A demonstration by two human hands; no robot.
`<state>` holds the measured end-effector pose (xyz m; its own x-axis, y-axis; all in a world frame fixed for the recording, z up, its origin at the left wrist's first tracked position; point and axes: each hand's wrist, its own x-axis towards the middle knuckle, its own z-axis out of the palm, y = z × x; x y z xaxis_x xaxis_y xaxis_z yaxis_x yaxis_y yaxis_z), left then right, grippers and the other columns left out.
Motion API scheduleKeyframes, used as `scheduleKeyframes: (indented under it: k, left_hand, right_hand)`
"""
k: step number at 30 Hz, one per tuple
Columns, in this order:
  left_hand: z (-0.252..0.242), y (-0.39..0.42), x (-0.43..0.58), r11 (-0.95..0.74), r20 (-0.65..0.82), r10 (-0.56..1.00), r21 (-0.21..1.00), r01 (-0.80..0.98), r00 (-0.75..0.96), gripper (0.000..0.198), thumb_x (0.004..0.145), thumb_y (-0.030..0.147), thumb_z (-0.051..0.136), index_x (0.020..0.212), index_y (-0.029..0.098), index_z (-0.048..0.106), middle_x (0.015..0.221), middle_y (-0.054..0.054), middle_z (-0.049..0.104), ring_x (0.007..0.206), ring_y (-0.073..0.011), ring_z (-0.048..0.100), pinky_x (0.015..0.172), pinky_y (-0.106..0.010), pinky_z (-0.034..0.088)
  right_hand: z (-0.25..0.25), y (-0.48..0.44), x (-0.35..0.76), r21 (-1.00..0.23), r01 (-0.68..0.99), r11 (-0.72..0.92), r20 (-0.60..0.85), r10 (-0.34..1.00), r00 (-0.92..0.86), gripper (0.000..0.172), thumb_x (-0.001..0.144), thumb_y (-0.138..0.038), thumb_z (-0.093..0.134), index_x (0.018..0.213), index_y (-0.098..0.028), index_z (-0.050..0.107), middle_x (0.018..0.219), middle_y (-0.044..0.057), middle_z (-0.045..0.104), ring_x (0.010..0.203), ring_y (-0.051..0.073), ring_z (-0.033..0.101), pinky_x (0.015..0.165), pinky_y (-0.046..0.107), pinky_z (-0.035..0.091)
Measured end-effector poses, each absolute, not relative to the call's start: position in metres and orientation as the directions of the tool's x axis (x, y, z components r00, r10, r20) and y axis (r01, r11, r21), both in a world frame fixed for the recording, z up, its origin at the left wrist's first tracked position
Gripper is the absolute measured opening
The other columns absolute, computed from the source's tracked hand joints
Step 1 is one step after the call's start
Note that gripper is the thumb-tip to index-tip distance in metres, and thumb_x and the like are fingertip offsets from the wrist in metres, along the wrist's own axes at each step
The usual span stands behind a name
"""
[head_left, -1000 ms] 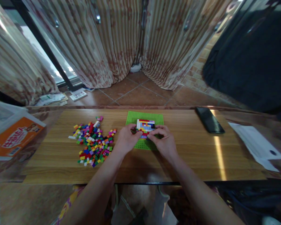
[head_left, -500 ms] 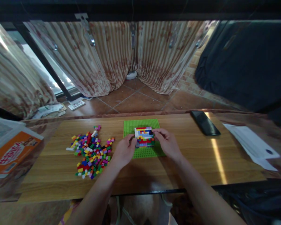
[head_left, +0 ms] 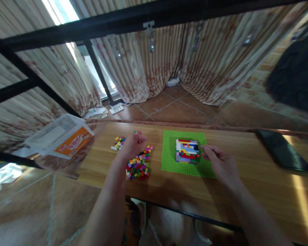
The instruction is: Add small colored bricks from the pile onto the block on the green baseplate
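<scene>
Above the pile of loose toy bricks (head_left: pixel 140 165) hangs my left hand (head_left: pixel 131 147), its fingers bent and partly hidden behind the hand, so their grip does not show. A low block of joined multicoloured bricks (head_left: pixel 187 152) sits on the green baseplate (head_left: pixel 169 164), with white, red, yellow and blue on top. Just right of that block is my right hand (head_left: pixel 220 162), over the baseplate's right edge. Its thumb and fingers are drawn together; anything between the tips is too small to make out.
The wooden table (head_left: pixel 154 188) carries a black phone (head_left: pixel 283 150) on the right. Left of the table stands a clear plastic box (head_left: pixel 60 135) with an orange label. Papers (head_left: pixel 96 112) lie on the floor by the curtains. A black metal bar (head_left: pixel 105 29) crosses above.
My left hand has left the brick block and moved left over the loose pile. My right hand has drawn slightly away from the block's right side. The view has turned left.
</scene>
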<state>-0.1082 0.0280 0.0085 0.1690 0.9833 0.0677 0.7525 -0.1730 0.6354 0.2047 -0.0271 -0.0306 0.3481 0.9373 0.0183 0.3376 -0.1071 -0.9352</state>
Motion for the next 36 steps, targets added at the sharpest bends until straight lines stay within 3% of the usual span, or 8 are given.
scheduleKeyframes:
  k: [3,8,15,21,30,36]
  left_hand:
    - [0.007,0.022,-0.118,-0.207,-0.012,0.965,0.578,0.789,0.262,0.015,0.076,0.017,0.062,0.081,0.014,0.076,0.074,-0.004,0.074,0.069,-0.0155,0.065,0.068,-0.024,0.049]
    - [0.008,0.014,-0.123,-0.205,-0.115,0.944,0.527,0.825,0.308,0.021,0.074,0.016,0.062,0.087,0.018,0.078,0.087,-0.005,0.077,0.078,-0.0173,0.068,0.074,-0.025,0.049]
    - [0.018,-0.003,-0.109,-0.176,-0.166,0.949,0.422,0.889,0.266,0.01,0.071,0.021,0.07,0.077,0.023,0.077,0.081,-0.003,0.075,0.081,-0.02,0.067,0.077,-0.028,0.049]
    - [0.02,-0.007,-0.083,-0.081,-0.225,0.964,0.262,0.962,0.143,0.011,0.077,0.023,0.066,0.073,0.018,0.075,0.084,-0.012,0.074,0.091,-0.0299,0.069,0.082,-0.038,0.05]
    - [0.018,-0.005,-0.072,-0.061,-0.211,0.971,0.235,0.97,0.112,0.018,0.082,0.029,0.061,0.083,0.019,0.076,0.089,-0.011,0.075,0.093,-0.0271,0.07,0.082,-0.035,0.052]
    - [0.02,-0.003,-0.065,-0.05,-0.225,0.969,0.228,0.972,0.103,0.02,0.081,0.022,0.058,0.084,0.019,0.077,0.092,-0.012,0.076,0.094,-0.0269,0.07,0.081,-0.034,0.052]
  right_hand:
    - [-0.034,-0.027,0.204,-0.884,0.459,-0.091,0.068,0.945,0.319,0.033,0.08,-0.047,0.058,0.09,-0.02,0.076,0.078,0.006,0.075,0.076,0.023,0.07,0.071,0.034,0.053]
    - [-0.038,-0.028,0.202,-0.798,0.603,-0.005,0.201,0.94,0.274,0.033,0.085,-0.048,0.055,0.089,-0.021,0.075,0.092,0.007,0.076,0.087,0.025,0.07,0.078,0.036,0.052]
    - [-0.039,-0.029,0.2,-0.666,0.727,0.165,0.372,0.919,0.131,0.031,0.09,-0.047,0.052,0.087,-0.021,0.07,0.095,0.009,0.073,0.086,0.023,0.067,0.074,0.035,0.052]
    - [-0.04,-0.028,0.202,-0.654,0.73,0.2,0.384,0.918,0.093,0.032,0.09,-0.047,0.051,0.087,-0.02,0.069,0.094,0.009,0.072,0.085,0.024,0.066,0.077,0.038,0.052]
    - [-0.041,-0.029,0.202,-0.648,0.733,0.206,0.392,0.916,0.09,0.029,0.09,-0.045,0.05,0.087,-0.023,0.069,0.096,0.008,0.072,0.089,0.025,0.067,0.082,0.039,0.052]
    - [-0.039,-0.03,0.201,-0.656,0.725,0.211,0.382,0.921,0.077,0.028,0.091,-0.044,0.05,0.086,-0.023,0.068,0.097,0.008,0.072,0.086,0.024,0.067,0.078,0.038,0.052]
